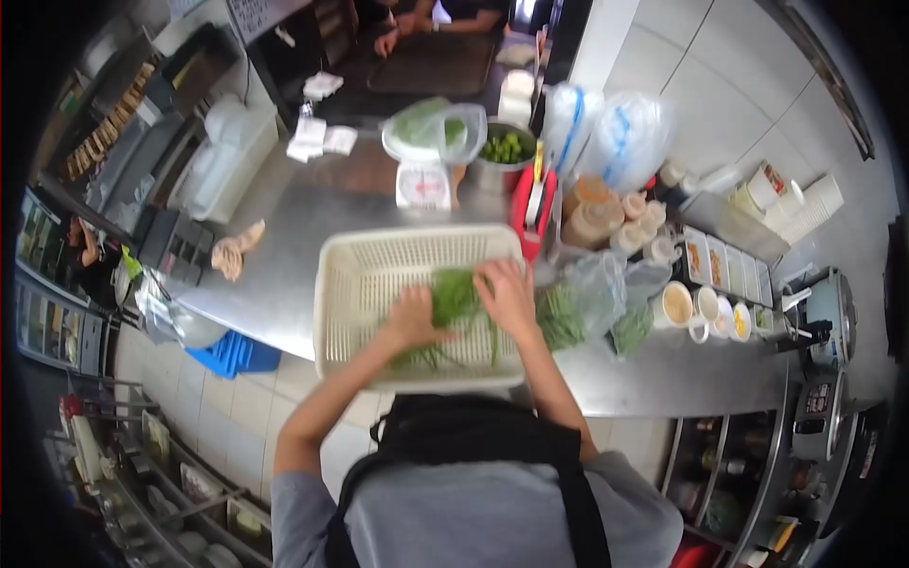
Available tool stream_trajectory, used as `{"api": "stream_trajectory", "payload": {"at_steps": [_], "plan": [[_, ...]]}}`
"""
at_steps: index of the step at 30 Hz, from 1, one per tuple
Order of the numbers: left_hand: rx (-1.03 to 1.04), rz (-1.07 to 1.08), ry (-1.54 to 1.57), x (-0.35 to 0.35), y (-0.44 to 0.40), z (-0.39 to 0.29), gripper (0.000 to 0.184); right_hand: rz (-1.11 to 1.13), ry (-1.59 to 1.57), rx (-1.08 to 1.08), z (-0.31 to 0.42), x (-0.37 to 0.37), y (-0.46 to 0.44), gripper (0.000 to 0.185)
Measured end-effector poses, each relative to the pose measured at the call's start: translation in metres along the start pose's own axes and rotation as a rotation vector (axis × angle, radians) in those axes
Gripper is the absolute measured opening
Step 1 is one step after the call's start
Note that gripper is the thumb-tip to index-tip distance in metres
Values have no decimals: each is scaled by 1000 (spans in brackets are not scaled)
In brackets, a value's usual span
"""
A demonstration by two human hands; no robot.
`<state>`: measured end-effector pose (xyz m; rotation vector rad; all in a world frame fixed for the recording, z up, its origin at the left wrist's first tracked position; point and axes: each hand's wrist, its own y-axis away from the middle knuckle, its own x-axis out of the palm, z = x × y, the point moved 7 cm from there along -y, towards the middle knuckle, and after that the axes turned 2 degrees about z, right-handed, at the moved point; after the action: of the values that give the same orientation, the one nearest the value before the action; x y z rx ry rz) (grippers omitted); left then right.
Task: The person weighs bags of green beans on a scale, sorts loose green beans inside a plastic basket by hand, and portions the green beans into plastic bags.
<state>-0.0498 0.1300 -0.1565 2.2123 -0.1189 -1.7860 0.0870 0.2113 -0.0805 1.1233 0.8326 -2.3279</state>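
Observation:
A cream perforated plastic basket (365, 248) sits at the front edge of the steel counter. Green leafy herbs (454, 295) lie inside it, with loose stems towards its near side. Over the basket's middle, my left hand (414, 317) touches the left side of the herbs; its fingers are blurred. My right hand (507, 295) is at the right part of the basket, its fingers bent down onto the greens. Whether either hand grips any leaves is hard to make out. More leafy greens (561, 317) in clear plastic lie just right of the basket.
Behind the basket stand a white scale (423, 186), a metal pot (502, 175) of chopped greens and a red tape dispenser (533, 213). Sauce bottles (594, 222) and white cups (676, 305) are at the right. A crumpled cloth (237, 250) lies left. Another person's hand (386, 43) shows beyond.

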Motion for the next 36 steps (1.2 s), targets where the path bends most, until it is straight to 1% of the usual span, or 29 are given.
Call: {"api": "stream_trajectory", "payload": {"at_steps": [1,3,6,9,11,14,17,18,21,24,27,30,33,34,36], "plan": [[7,26,-35,2,2,-13,95,-17,9,-13,0,-4,-10,17],[109,127,174,11,3,-28,91,13,10,1,1,0,-1,16],[113,370,313,14,-1,-19,83,-5,-25,-15,3,-4,1,15],[228,268,532,-11,-2,6,76,-21,-65,-5,1,-5,1,15],[239,255,687,-31,2,25,75,-23,-81,-1,-1,-5,0,14],[252,176,633,-47,3,57,64,-24,-64,-4,2,-6,0,14],[171,220,533,-57,-2,72,53,-20,-62,-12,2,-6,0,14],[134,206,468,-59,-5,73,49,-22,-59,-13,3,-6,0,14],[222,-75,339,-71,-9,48,49,-28,-51,-19,3,-6,0,14],[401,-108,302,-51,-20,3,47,-22,-44,-25,3,-5,-1,14],[611,-53,272,-26,-20,-33,43,-19,-35,-26,3,-3,0,14],[550,-86,248,-18,-20,-24,34,-11,-23,-30,2,-4,-1,14],[522,-147,53,-11,-22,19,28,-2,-12,-25,3,-3,0,15],[474,-147,-36,-21,-15,29,26,0,-11,-26,3,-3,-1,15],[308,-197,-98,-33,-8,45,27,2,-13,-27,4,-3,-1,15]]}}
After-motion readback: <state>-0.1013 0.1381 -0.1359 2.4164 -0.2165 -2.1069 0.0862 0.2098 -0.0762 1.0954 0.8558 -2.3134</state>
